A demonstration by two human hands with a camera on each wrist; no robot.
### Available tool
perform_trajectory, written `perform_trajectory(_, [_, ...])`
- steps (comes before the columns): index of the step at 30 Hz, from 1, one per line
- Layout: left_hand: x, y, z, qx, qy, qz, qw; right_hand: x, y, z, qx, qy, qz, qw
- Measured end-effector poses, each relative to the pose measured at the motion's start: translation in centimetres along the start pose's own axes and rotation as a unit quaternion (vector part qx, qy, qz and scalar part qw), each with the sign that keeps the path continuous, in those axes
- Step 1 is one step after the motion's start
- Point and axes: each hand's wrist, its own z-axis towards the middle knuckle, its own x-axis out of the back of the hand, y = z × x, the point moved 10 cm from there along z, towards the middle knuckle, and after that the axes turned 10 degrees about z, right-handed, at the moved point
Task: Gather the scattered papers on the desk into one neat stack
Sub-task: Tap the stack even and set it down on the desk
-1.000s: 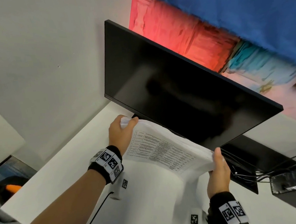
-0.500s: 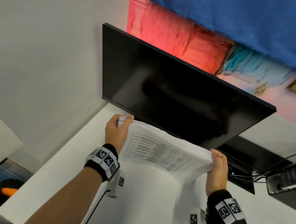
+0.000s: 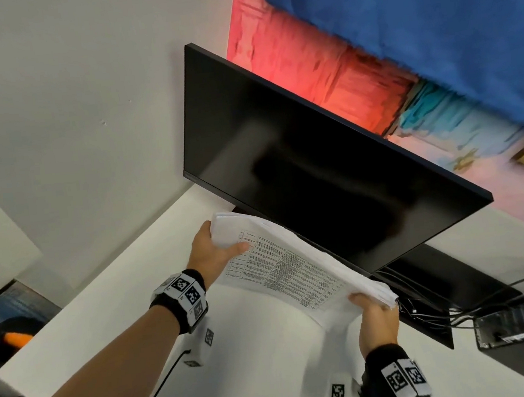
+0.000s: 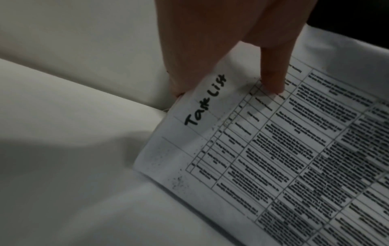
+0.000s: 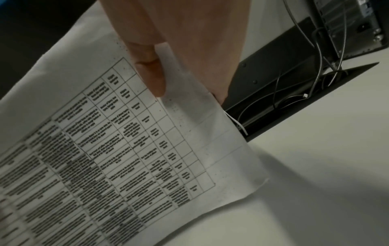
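both hands (image 3: 214, 251) (image 3: 377, 318) outstretched, pinching.

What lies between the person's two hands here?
Only the stack of papers: the left hand holds one end, the right hand the other, in front of the monitor. The head view shows it.

Both forearms are bare, with no sleeves. Each wrist wears a black band (image 3: 171, 304) carrying white square tags printed with black-and-white fiducial patterns. On the left wrist three tags (image 3: 188, 295) show, set side by side around the band. The right band (image 3: 392, 378) shows two tags (image 3: 404, 377). A small white block with further tags (image 3: 209, 336) hangs beneath the left wrist, and one like it (image 3: 337, 392) sits beside the right wrist. The hands are bare: no rings, no gloves.
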Motion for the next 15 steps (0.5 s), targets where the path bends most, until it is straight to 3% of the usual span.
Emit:
perform_trajectory(6, [-0.6,-1.0,-0.9,-0.013,-0.005,0.045,0.999,-0.6,0.8,-0.7,-0.022,-0.021,0.017,0.999])
perform_trajectory(10, [-0.3,0.0,-1.4,-0.031,0.026,0.056,0.998,-0.2,0.4,-0.9,-0.035,-0.012,0.024,0.999])
perform_trajectory(15, [1.6,4.4,-2.3,-0.121,0.029,0.097,0.987,0.4,-2.4,-0.6,0.052,-0.024,-0.04,0.998])
